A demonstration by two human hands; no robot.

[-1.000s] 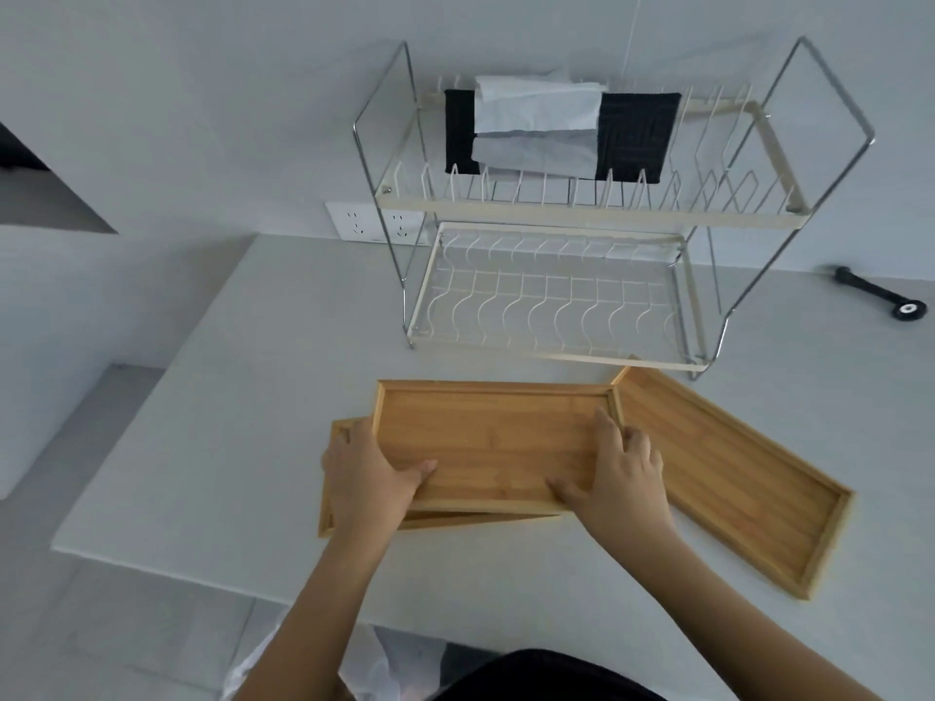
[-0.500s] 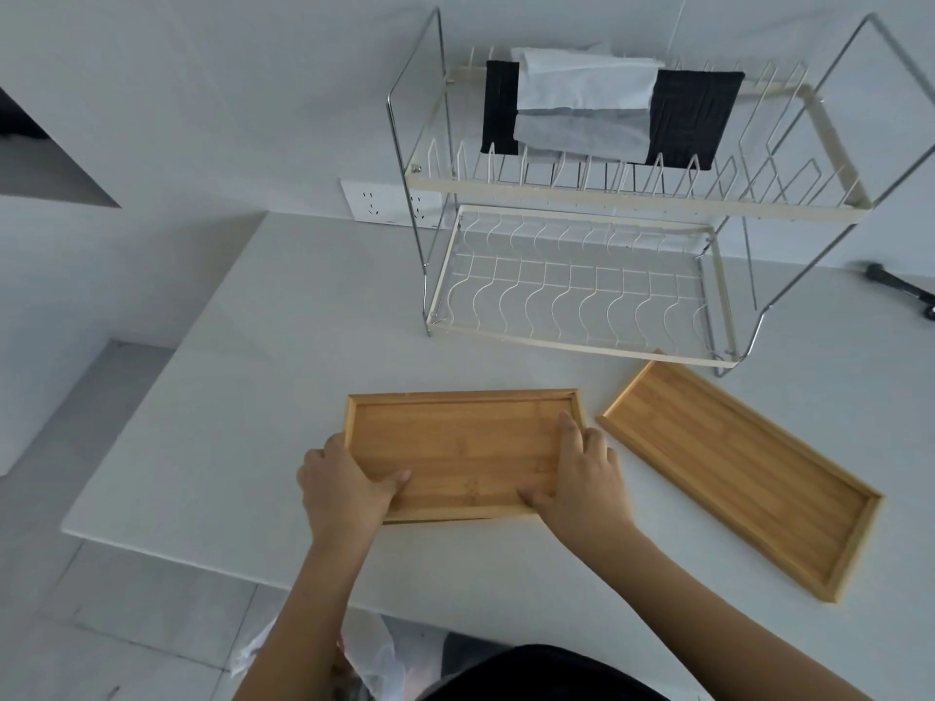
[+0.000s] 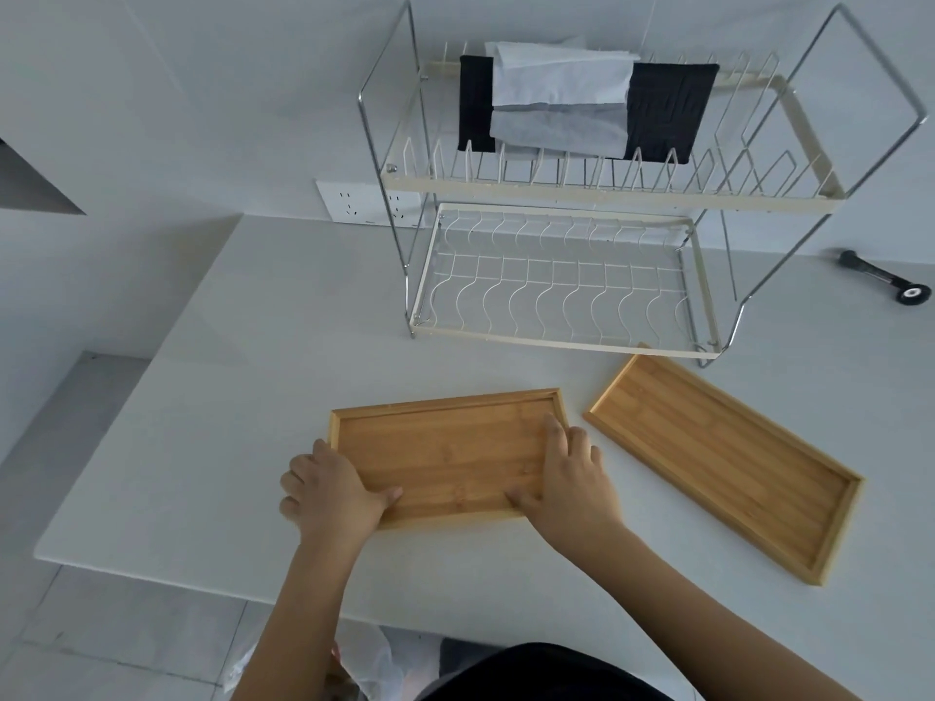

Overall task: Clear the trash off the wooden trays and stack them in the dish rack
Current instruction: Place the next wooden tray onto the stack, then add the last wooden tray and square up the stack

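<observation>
A wooden tray [image 3: 445, 455] lies flat on the white tabletop [image 3: 263, 376] in the lower centre of the frame, its long axis running left to right, almost parallel to the tabletop's near edge and tipped slightly upward toward the right. The left hand [image 3: 331, 490] grips its left short end, thumb on the inner floor and fingers curled over the outer rim. The right hand [image 3: 569, 478] grips the right short end the same way, fingers lying along the rim. A second wooden tray [image 3: 723, 460] rests just to the right, apart from the first, its long axis slanting from upper left to lower right; its upper corner sits just beside the dish rack [image 3: 561, 275]. The rack stands in the upper centre, lower tier bare, with a black cloth [image 3: 668, 113] and white paper [image 3: 556, 98] draped on the upper tier.
</observation>
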